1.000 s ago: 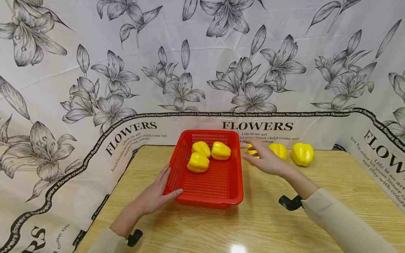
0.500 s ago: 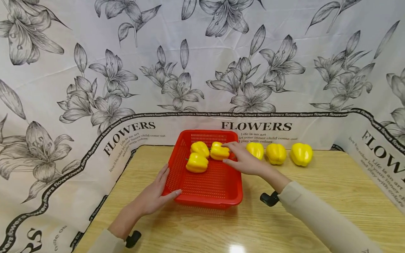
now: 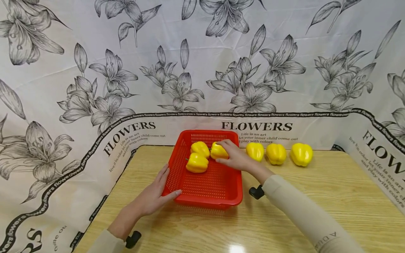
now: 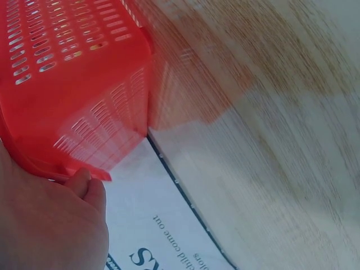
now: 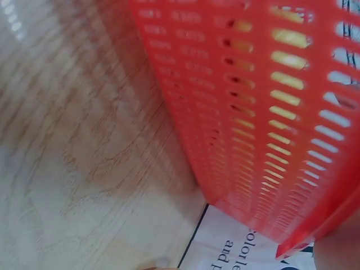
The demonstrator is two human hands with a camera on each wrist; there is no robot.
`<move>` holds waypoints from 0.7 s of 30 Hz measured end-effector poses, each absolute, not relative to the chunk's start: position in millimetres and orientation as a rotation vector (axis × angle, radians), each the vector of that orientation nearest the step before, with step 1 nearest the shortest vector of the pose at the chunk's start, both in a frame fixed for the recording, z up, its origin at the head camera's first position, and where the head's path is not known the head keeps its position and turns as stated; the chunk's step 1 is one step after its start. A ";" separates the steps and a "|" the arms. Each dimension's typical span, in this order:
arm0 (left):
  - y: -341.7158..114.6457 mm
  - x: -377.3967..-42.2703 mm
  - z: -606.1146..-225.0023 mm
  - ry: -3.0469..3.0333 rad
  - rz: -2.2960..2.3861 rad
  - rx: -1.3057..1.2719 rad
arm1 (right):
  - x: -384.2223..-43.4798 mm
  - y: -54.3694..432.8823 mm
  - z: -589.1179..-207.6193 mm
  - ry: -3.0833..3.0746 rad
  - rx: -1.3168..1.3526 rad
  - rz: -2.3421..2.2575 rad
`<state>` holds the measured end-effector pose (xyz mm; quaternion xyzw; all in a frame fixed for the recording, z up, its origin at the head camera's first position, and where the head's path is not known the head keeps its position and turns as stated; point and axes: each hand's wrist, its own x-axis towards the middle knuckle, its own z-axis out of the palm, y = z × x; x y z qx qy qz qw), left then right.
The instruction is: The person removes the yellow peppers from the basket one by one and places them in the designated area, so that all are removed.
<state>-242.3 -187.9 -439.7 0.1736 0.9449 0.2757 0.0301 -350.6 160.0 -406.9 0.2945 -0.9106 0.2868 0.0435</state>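
Observation:
In the head view, a red plastic basket with slotted walls holds three yellow bell peppers. Two of them, a rear pepper and a front pepper, touch each other at the left. My right hand reaches over the right rim and grips the third bell pepper, partly covering it. At the basket's left rim my left hand holds on, thumb over the edge and fingers along the outside. The left wrist view shows fingertips at the rim. Most right-hand fingers are hidden in the right wrist view.
Three more yellow bell peppers, a left one, a middle one and a right one, stand in a row right of the basket. The wooden table ends at a flower-printed cloth behind.
My right hand has moved left from beside the row of peppers, over the rim, and closed around the right pepper in the basket. My left hand has stayed at the rim.

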 end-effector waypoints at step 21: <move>-187.2 -242.2 -436.6 2.905 0.830 0.519 | -386.6 147.6 -415.9 -2.942 0.753 0.469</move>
